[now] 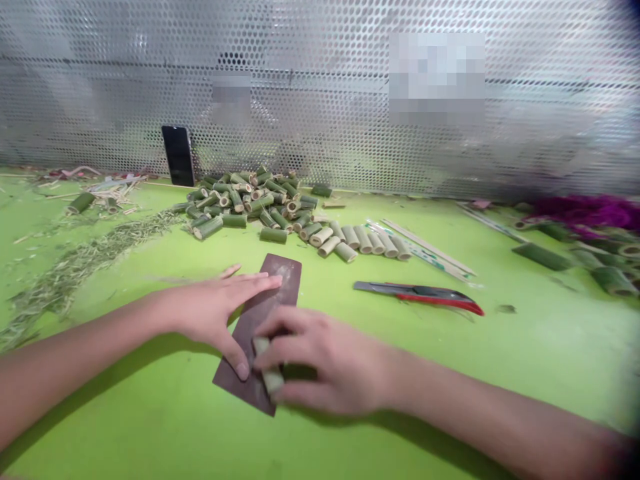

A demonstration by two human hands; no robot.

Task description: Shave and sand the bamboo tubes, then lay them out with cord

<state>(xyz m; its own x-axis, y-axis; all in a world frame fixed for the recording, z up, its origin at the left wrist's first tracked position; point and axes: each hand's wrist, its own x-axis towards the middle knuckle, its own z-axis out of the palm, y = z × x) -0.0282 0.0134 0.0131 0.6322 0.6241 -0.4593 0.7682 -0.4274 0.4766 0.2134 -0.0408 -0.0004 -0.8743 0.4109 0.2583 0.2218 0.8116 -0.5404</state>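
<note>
A brown strip of sandpaper (pixel 249 327) lies slanted on the green table (pixel 165 427), with pale dust near its far end. My left hand (pixel 213 310) rests on it with fingers spread, its thumb and fingertips pressing the sheet down. In my right hand (pixel 333 367) a short pale bamboo piece (pixel 270 373) is gripped between thumb and fingers, against the near half of the sandpaper. My fingers cover part of that piece, and the hand is slightly blurred. To the right lies a red utility knife (pixel 420 297) with its blade out.
A heap of green bamboo pieces (pixel 255 197) sits at the back, beside a row of pale scraped ones (pixel 370 241). A phone (pixel 179 157) leans on the perforated metal wall (pixel 325 147). Shavings (pixel 95 260) spread left; thicker bamboo (pixel 543 256) and purple material (pixel 590 217) lie right.
</note>
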